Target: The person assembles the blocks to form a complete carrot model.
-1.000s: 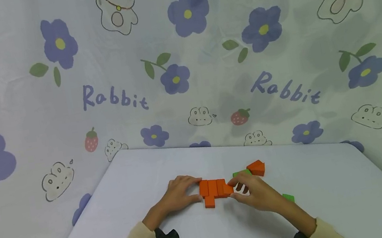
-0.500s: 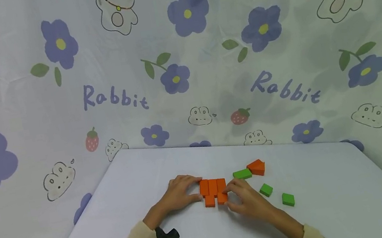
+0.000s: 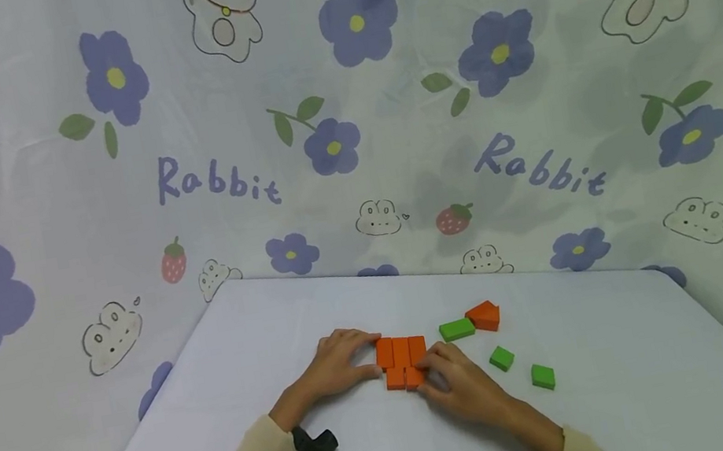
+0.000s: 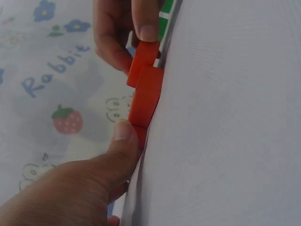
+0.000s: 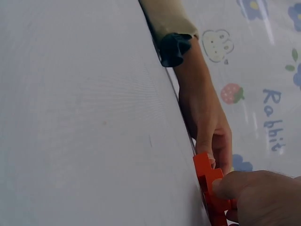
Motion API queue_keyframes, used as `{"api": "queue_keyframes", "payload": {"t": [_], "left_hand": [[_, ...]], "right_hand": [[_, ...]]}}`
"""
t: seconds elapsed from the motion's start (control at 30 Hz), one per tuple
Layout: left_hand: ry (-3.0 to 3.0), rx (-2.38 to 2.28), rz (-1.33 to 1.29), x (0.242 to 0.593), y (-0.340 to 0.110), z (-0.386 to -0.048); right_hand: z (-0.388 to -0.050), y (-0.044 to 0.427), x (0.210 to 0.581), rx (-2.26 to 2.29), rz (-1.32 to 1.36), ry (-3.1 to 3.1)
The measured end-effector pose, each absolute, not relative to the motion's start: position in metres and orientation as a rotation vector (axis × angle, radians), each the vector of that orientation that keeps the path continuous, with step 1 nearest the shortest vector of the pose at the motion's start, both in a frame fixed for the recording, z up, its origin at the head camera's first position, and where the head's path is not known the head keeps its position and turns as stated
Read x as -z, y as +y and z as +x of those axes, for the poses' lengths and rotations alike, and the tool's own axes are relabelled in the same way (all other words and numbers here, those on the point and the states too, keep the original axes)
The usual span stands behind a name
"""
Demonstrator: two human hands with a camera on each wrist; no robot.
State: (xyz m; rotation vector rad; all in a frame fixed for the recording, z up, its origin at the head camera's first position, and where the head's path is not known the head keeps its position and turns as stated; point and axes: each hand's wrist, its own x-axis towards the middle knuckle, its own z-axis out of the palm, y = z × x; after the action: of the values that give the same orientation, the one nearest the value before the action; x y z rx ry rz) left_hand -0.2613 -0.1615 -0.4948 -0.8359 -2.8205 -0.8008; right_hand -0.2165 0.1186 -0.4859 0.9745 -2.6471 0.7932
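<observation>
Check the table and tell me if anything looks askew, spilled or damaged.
Nothing looks spilled or damaged. The only untidy part: the loose green blocks and far orange shape lie at mixed angles, apart from the close-set orange blocks between the left hand and right hand.

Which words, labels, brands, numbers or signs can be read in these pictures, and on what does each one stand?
"Rabbit": purple lettering on the left half of the patterned backdrop, head view.
"Rabbit": the same word on its right half; each wrist view also shows it once, slanted or turned.
No readable text on the orange blocks, green blocks or black wrist pieces.
</observation>
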Motion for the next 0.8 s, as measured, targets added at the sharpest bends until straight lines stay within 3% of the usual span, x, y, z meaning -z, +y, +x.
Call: {"api": "queue_keyframes", "payload": {"t": [0.8], "left_hand": [[-2.836, 0.826, -0.821, 0.4921, -0.1602, -0.2612]], "right_hand": [[-0.2192, 0.1168, 0.4921, -0.508, 1.026, -2.562]]}}
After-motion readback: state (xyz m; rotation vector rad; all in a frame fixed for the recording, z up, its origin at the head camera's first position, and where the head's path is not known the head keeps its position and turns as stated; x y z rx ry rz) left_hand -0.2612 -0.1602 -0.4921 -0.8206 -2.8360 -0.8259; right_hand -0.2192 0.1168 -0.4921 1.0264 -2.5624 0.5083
